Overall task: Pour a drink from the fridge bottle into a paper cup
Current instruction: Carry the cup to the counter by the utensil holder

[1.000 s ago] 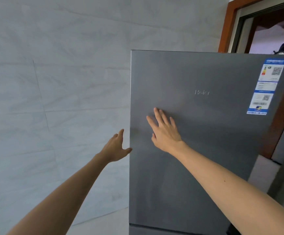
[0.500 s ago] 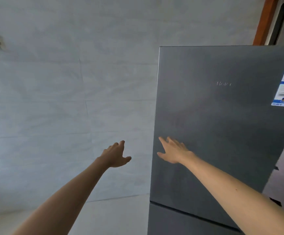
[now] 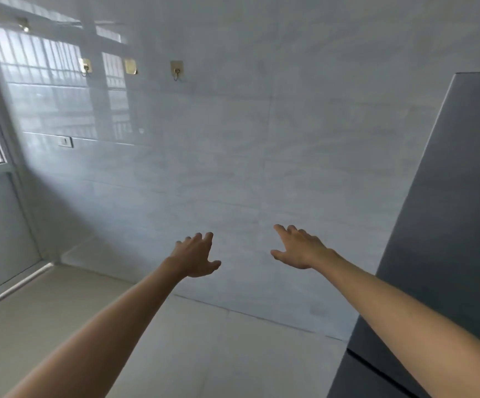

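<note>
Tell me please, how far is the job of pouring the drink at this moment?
Nothing looks done yet. The fridge at the right edge has its door shut, and no bottle or paper cup is in view. In hand: nothing. The left hand and the right hand are open and empty, held out toward the tiled wall. Left: opening the fridge, taking the bottle, finding a cup, pouring.

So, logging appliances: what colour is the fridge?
Dark grey fridge, plain, seen in the head view.
</note>
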The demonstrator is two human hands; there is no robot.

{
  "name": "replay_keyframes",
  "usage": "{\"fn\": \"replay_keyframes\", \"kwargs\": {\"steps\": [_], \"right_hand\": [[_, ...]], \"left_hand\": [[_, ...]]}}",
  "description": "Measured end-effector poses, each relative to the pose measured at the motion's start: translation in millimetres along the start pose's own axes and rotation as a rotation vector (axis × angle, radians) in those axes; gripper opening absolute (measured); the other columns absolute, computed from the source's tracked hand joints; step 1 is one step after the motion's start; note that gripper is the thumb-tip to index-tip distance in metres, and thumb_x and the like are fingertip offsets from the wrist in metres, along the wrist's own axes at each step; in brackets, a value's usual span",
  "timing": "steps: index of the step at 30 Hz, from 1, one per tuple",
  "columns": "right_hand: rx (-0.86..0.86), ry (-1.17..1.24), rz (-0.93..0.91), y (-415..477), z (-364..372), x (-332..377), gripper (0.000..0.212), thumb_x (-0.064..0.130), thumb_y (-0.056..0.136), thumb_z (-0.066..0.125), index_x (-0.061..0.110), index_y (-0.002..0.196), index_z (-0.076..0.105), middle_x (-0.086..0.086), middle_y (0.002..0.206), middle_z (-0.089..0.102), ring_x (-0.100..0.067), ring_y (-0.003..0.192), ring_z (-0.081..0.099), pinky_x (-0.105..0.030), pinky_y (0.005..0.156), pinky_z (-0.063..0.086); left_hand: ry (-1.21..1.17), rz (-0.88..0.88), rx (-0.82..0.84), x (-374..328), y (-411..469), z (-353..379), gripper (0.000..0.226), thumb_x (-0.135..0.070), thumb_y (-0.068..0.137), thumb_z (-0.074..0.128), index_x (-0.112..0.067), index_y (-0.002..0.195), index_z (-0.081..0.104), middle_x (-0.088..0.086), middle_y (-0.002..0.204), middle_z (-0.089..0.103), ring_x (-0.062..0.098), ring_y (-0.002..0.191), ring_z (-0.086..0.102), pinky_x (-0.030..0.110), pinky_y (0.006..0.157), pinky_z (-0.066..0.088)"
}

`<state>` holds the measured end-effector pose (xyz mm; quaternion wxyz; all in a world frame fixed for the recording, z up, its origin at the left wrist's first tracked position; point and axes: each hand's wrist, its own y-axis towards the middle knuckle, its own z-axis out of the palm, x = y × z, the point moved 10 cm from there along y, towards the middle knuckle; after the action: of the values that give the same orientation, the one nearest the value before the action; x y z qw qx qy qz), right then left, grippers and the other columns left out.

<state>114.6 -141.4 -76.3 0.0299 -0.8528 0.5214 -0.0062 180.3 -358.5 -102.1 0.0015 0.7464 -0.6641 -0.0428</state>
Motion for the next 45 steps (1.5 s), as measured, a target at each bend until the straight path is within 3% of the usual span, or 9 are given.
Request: {"fn": "replay_keyframes", "kwargs": {"steps": [9,18,22,28,33,45], "right_hand": [[0.021,0.031,-0.261,37,16,225,0.075,0.055,0.096,0.043,0.023,0.155,0.009,-0.011,0.155,0.029,-0.033,0.135,0.038,-0.049,0.102,0.042],[0.014,0.031,-0.491,39,19,418,0.075,0.054,0.096,0.044,0.022,0.155,0.01,-0.012,0.153,0.031,-0.033,0.131,0.041,-0.048,0.098,0.045],[0.017,0.043,-0.591,36,20,492,0.074,0.054,0.096,0.045,0.022,0.154,0.012,-0.012,0.151,0.033,-0.033,0.131,0.042,-0.049,0.099,0.044],[0.043,0.09,-0.781,34,24,602,0.076,0.053,0.095,0.05,0.023,0.155,0.015,-0.012,0.155,0.032,-0.031,0.138,0.038,-0.042,0.106,0.037],[0.05,0.097,-0.964,26,23,704,0.076,0.053,0.094,0.05,0.02,0.155,0.017,-0.014,0.151,0.035,-0.032,0.137,0.039,-0.044,0.11,0.037],[0.045,0.028,-1.407,-25,16,908,0.071,0.051,0.095,0.05,0.021,0.152,0.019,-0.012,0.145,0.041,-0.033,0.131,0.044,-0.045,0.1,0.042]], "left_hand": [[-0.002,-0.257,0.023,211,-92,-8,0.076,-0.057,0.087,0.059,-0.011,0.143,0.035,0.016,0.135,0.053,0.037,0.123,0.055,0.048,0.098,0.048],[-0.017,-0.436,-0.017,343,-188,-19,0.075,-0.055,0.087,0.062,-0.01,0.143,0.038,0.014,0.138,0.052,0.035,0.128,0.051,0.044,0.1,0.046],[-0.013,-0.543,-0.021,393,-234,-23,0.082,-0.054,0.087,0.062,-0.014,0.151,0.031,0.011,0.15,0.045,0.032,0.134,0.047,0.044,0.104,0.041],[-0.01,-0.746,-0.014,461,-306,-26,0.068,-0.054,0.088,0.061,-0.012,0.138,0.042,0.012,0.134,0.054,0.033,0.124,0.054,0.043,0.099,0.042],[-0.012,-0.932,-0.025,521,-372,-34,0.072,-0.053,0.091,0.058,-0.011,0.145,0.036,0.013,0.14,0.049,0.034,0.128,0.05,0.048,0.105,0.039],[-0.015,-1.346,-0.019,627,-490,-39,0.075,-0.052,0.093,0.055,-0.012,0.151,0.028,0.012,0.145,0.045,0.031,0.133,0.046,0.051,0.113,0.036]]}}
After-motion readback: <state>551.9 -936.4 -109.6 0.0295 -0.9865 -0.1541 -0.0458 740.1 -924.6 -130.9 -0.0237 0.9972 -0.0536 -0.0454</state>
